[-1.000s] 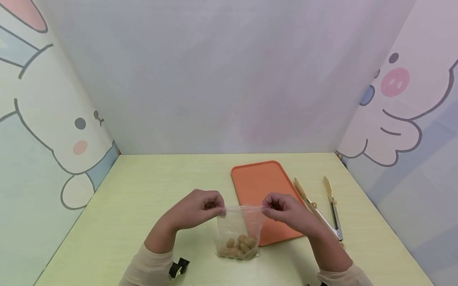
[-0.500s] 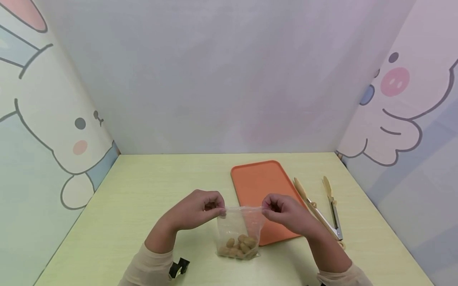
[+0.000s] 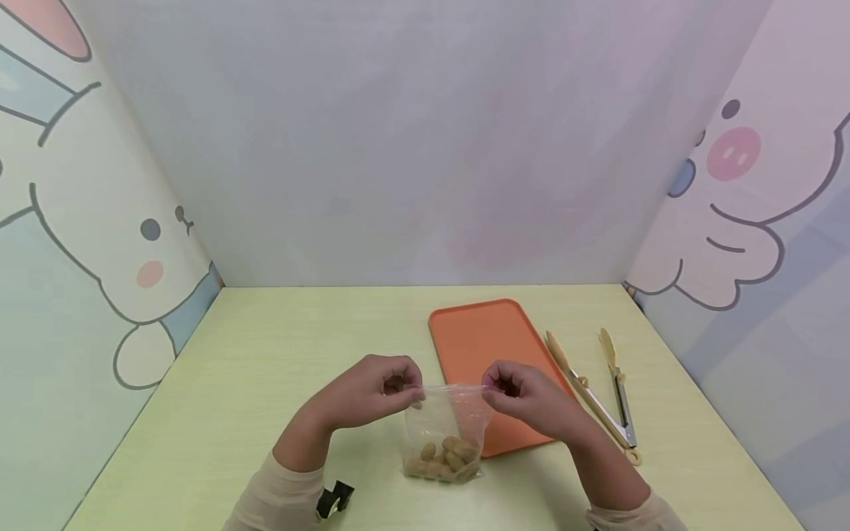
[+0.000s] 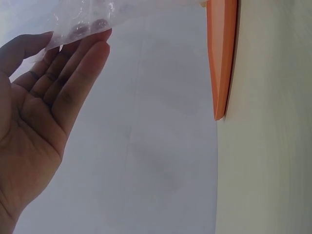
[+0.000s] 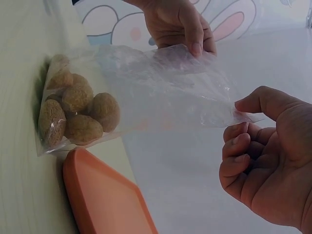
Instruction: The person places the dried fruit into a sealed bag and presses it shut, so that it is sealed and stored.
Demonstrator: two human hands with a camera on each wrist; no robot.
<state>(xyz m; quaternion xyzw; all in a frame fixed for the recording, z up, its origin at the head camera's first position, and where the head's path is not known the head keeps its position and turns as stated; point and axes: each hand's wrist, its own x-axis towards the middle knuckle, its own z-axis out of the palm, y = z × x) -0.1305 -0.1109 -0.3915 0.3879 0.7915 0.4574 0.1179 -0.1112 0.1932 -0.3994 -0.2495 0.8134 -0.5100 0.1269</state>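
A clear plastic bag [image 3: 434, 424] hangs upright between the two hands, its bottom at the tabletop. Several brown, rough-skinned oval pieces [image 5: 78, 100], like walnuts or dried fruit, lie heaped in its lower end. My left hand [image 3: 372, 391] pinches the bag's top left corner between thumb and fingers; the left wrist view shows the left hand [image 4: 44, 102] at the plastic's edge. The opposite top corner is pinched by my right hand [image 3: 531, 398], thumb against curled forefinger, as the right hand [image 5: 273, 156] shows in the right wrist view.
Behind and right of the bag lies an orange tray [image 3: 481, 332] on the pale yellow table [image 3: 299, 324]. Metal tongs [image 3: 607, 413] with tan tips lie spread to the tray's right. Cartoon-printed walls [image 3: 425, 147] enclose the table. A small black object [image 3: 335, 499] is by the left sleeve.
Both hands have drawn very slightly closer together, still holding the bag's top corners. The bag and its contents stay almost where they were.
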